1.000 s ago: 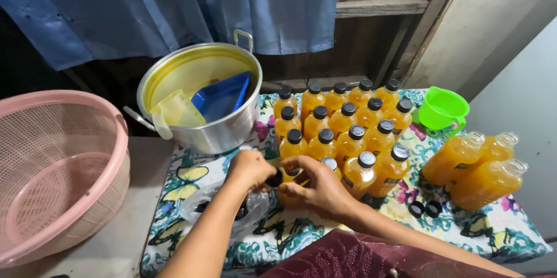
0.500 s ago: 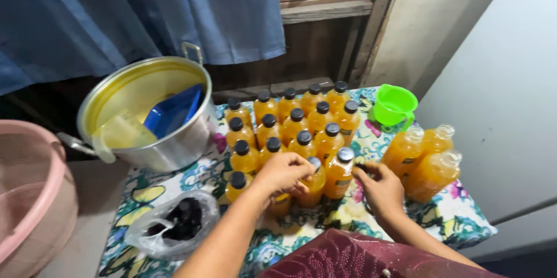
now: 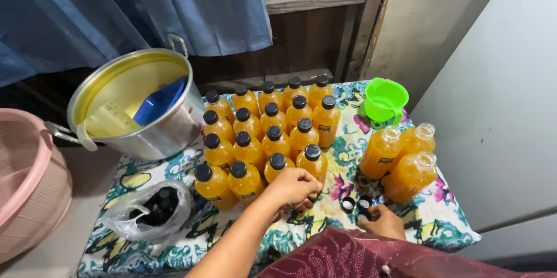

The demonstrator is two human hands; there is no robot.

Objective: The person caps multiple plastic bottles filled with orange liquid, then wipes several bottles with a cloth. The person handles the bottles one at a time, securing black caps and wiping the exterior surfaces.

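The left hand (image 3: 295, 190) rests on the front of the capped bottles (image 3: 267, 133), fingers curled loosely against the nearest capped bottle (image 3: 313, 163). Whether it clasps that bottle cannot be told. This bottle stands upright, long axis vertical, black cap pointing up, at the front right corner of the group on the cloth (image 3: 325, 226).

The right hand (image 3: 380, 223) lies low at the front edge of the cloth, fingers bent around a small black cap (image 3: 369, 215). Two loose caps (image 3: 355, 204) lie just beside it, open sides facing up.

Three open bottles (image 3: 400, 159) of orange liquid stand upright, well apart to the right of the capped group, mouths pointing up. They touch one another.

A green funnel (image 3: 384, 101) sits behind them, wide end up. A clear bag (image 3: 148, 211) holding black caps lies at the left front of the cloth. A metal pot (image 3: 136, 107) stands at the left rear, with a blue scoop (image 3: 162, 101) inside. A pink basket (image 3: 29, 185) sits at the far left.
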